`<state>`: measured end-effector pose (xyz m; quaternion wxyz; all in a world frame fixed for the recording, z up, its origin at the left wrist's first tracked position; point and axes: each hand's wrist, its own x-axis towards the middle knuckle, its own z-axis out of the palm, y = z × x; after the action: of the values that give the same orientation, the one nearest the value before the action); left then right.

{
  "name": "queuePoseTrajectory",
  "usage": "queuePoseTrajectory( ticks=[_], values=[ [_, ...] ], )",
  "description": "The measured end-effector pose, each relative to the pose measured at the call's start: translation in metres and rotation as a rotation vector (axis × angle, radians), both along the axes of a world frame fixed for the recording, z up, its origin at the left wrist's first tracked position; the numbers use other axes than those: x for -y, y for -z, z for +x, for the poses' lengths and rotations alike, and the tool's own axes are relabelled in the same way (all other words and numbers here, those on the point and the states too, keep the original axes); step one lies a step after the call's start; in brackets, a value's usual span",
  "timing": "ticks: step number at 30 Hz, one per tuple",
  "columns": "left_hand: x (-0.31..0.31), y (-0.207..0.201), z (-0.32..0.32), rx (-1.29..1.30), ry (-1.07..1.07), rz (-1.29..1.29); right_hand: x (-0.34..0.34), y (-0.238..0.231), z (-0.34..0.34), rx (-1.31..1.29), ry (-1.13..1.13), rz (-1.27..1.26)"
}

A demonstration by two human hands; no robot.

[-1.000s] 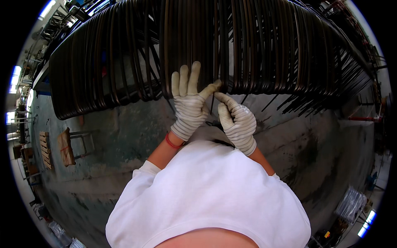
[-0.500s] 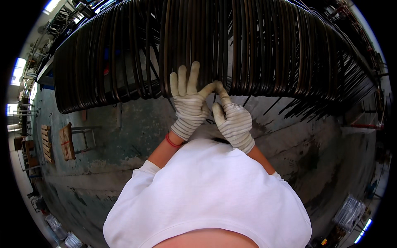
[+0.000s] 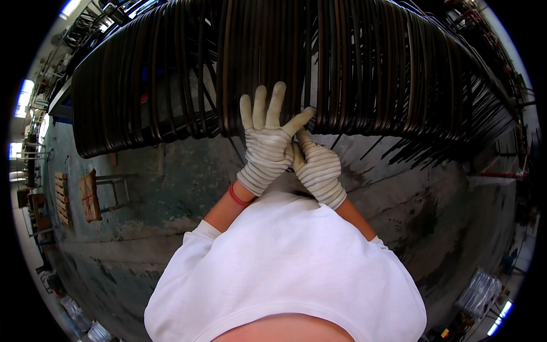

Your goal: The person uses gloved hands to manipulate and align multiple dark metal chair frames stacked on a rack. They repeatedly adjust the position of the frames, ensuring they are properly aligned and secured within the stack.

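Dark bent metal rods (image 3: pixel 376 85) hang side by side in a long row in front of me, their rounded lower bends facing me. My left hand (image 3: pixel 266 134), in a white ribbed work glove, lies open against the middle bunch of rods (image 3: pixel 245 62). Its fingers are spread upward and its thumb reaches right toward the gap between bunches. Just below that thumb is my right hand (image 3: pixel 320 168), gloved the same way. Its fingers are curled, and their tips are partly hidden behind the left hand; what they hold, if anything, does not show.
Straight rod ends (image 3: pixel 419 149) stick out low at the right. On the floor at the left are a wooden pallet (image 3: pixel 61 196), a brown wrapped bundle (image 3: pixel 89 196) and a metal stand (image 3: pixel 117 188). A plastic-wrapped bundle (image 3: pixel 480 293) lies at the lower right.
My left hand has slid slightly right, its thumb now crossing over the right hand's fingertips. My right hand has drawn down a little and its fingers are more curled.
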<state>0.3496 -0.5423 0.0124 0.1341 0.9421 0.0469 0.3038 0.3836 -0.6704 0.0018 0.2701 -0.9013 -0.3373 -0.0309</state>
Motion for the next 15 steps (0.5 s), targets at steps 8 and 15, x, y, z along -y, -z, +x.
queuePoseTrajectory(
  ticks=[8, 15],
  values=[
    [-0.002, 0.009, 0.005, -0.009, -0.031, 0.101, 0.009, -0.017, -0.002, 0.000, 0.057, 0.361],
    [0.001, 0.005, 0.008, -0.044, -0.054, 0.139, 0.008, -0.023, 0.000, 0.078, 0.162, 0.228]
  ],
)
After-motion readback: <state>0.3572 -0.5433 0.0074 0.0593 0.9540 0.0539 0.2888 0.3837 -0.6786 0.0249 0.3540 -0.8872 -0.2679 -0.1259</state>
